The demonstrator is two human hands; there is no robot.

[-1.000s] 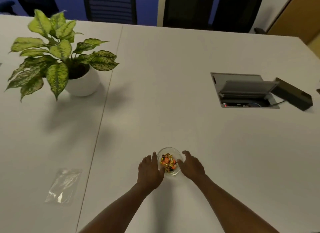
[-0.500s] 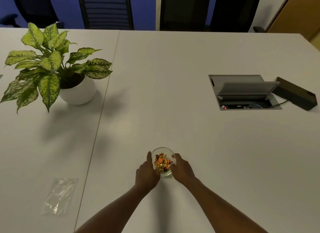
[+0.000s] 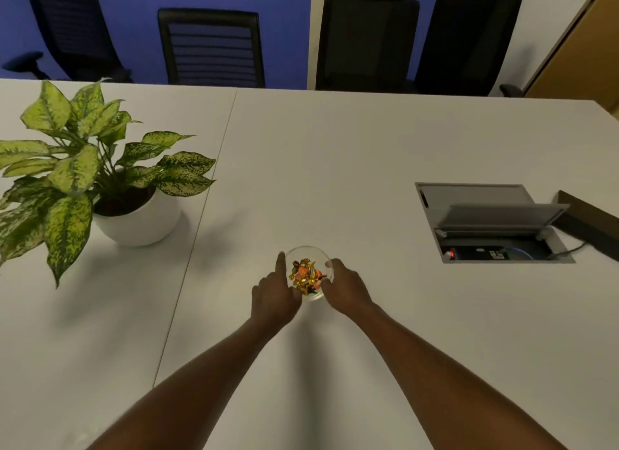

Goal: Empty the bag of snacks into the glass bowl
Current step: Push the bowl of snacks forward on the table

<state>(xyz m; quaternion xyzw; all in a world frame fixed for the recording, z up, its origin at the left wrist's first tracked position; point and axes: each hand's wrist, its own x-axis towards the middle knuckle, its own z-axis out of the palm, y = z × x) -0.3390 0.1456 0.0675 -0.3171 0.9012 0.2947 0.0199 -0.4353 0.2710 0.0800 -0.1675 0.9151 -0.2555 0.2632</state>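
Note:
A small glass bowl (image 3: 311, 253) stands on the white table (image 3: 335, 168), filled with orange and gold wrapped snacks (image 3: 305, 276). My left hand (image 3: 273, 295) wraps the bowl's left side, its forefinger up along the rim. On the other side, my right hand (image 3: 345, 287) grips the right wall. Both forearms stretch out from the bottom of the view. The empty clear bag is out of the frame.
A potted plant (image 3: 100, 188) in a white pot stands at the left. An open cable box (image 3: 492, 225) is set into the table at the right, with a black box (image 3: 593, 223) beside it. Several black chairs (image 3: 211, 47) line the far edge.
Both hands have pushed the bowl away from me toward the table's middle. The view has tilted up, and the empty bag at the lower left has dropped out of sight.

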